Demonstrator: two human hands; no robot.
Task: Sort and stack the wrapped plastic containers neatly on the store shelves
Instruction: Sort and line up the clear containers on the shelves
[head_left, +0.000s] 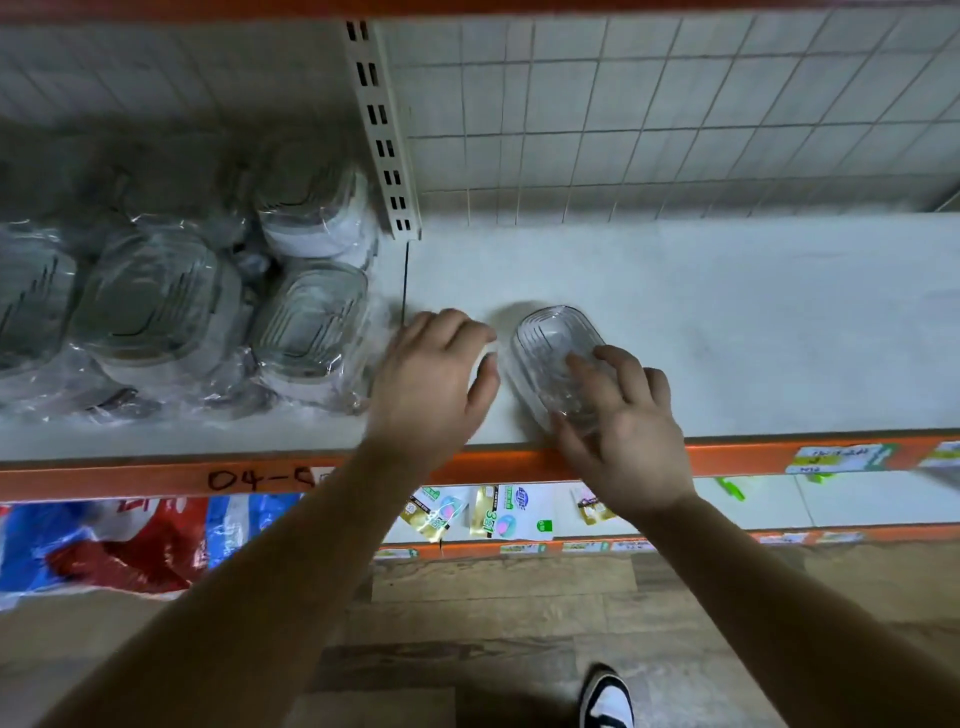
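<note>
A clear, ribbed oval container (550, 353) is sitting near the front edge of the white store shelf (727, 312), just right of the slotted upright (382, 135). Left of that upright, plastic-wrapped containers (150, 296) with grey ribbed lids are lying bunched together, several tilting.

Wrapped containers (150, 301) L of lone container (550, 338)

**What cannot be made out**
The left hand (436, 374) covers whatever its curled fingers touch. The near end of the clear container (550, 338) lies under the right hand (618, 431). The wrapped containers (150, 301) are blurred and cut off at the left edge. The price labels (836, 457) are unreadable, and the shoe (608, 696) is cropped at the bottom.
</note>
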